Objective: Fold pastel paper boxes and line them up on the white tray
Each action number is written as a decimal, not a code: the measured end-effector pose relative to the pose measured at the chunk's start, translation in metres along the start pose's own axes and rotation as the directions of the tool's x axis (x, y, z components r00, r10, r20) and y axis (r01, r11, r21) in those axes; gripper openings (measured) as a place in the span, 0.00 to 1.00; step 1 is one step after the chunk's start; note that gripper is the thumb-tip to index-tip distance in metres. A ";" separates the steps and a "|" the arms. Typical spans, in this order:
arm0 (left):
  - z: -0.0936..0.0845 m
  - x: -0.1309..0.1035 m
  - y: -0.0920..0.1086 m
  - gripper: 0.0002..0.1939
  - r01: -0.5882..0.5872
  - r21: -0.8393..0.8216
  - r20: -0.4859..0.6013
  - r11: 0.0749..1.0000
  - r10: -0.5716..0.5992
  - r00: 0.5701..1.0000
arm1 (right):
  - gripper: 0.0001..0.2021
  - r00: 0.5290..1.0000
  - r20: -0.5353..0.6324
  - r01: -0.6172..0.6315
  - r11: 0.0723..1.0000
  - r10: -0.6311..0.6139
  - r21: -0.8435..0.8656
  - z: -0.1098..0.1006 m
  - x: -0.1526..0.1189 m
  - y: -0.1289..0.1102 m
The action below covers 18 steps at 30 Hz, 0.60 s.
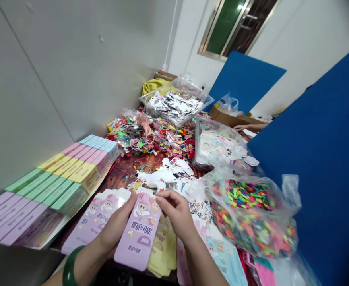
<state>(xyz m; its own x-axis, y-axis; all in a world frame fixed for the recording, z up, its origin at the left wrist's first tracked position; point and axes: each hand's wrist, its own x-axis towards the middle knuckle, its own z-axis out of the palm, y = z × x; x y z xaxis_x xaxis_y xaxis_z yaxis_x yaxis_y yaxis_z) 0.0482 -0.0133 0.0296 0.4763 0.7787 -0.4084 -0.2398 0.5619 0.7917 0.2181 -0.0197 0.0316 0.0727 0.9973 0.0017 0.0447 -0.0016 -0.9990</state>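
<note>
My left hand (116,228) is closed round the left edge of a purple printed cardboard box (138,238), its thumb near the top. At the box's upper right corner, the fingers of my right hand (174,208) pinch the top edge or flap. The box tilts with its printed face toward me. Flat purple box blanks (86,224) lie to the left, partly behind my left forearm. Yellow blanks (164,250) show beneath the held box, and light blue blanks (222,254) lie to the right of my right forearm.
Rows of finished-looking coloured boxes (70,174) line the left wall. Clear bins of paper cutouts (174,105) and pale stickers (222,143) stand farther back. A plastic bag of colourful small pieces (252,218) sits right, beside a blue panel (317,167). Another person's hand (243,127) shows behind.
</note>
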 end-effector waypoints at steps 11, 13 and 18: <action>-0.025 0.018 -0.014 0.15 -0.522 0.644 0.298 0.559 0.445 0.844 | 0.13 0.996 -0.092 -0.057 0.777 0.000 -0.627 -0.077 0.086 -0.025; -0.026 0.015 -0.016 0.21 -0.377 0.546 0.156 0.748 0.352 0.923 | 0.16 0.937 -0.325 -0.233 0.461 -0.130 -0.856 -0.122 0.126 -0.039; -0.032 0.017 -0.030 0.36 -0.181 0.225 0.014 0.957 0.183 0.983 | 0.19 0.890 -0.453 -0.432 0.221 -0.052 -0.874 -0.202 0.202 -0.040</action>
<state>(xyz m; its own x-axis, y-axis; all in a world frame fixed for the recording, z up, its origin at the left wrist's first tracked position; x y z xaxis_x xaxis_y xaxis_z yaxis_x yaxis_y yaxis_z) 0.0368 -0.0077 -0.0157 0.4360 0.8643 -0.2506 -0.1258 0.3343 0.9340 0.4321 0.1669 0.0814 0.5141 0.8546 0.0736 0.8494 -0.4953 -0.1821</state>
